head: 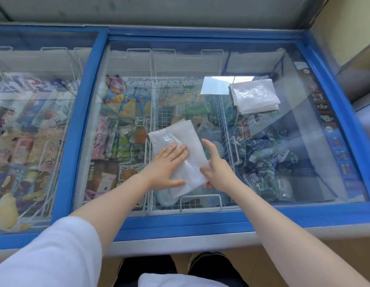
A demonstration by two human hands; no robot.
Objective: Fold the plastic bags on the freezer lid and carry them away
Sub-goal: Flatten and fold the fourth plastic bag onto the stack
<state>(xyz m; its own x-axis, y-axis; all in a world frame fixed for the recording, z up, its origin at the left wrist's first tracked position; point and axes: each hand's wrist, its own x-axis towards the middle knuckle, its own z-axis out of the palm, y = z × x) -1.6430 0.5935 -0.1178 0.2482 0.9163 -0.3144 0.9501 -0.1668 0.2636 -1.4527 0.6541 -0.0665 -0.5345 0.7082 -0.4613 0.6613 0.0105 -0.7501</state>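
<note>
while the left hand [169,162] lies flat with its fingers straight and spread, pressing down on a folded plastic bag [180,150] near the centre of the frame, the right hand [216,165] meets the bag's right edge, its forefinger stretched out along that edge and its lower fingers curled around the bag's lower right side. the bag is a long translucent white strip, tilted so that its upper end leans toward the upper left, and it lies on the glass freezer lid [294,141], which is framed in blue. up and to the right of it, well apart, a stack of folded bags [255,95] rests on the same glass, squared up and slightly turned. a bright patch of reflected light [216,85] sits just left of that stack. under the glass, white wire baskets [152,83] hold colourful ice cream packets [126,104], with darker blue and green packs toward the right. a second glass lid [34,112] fills the left of the frame, over more packets. a white sleeve [55,251] covers the left upper arm at the lower left, and dark shoes [209,264] show on the floor at the bottom centre.
</note>
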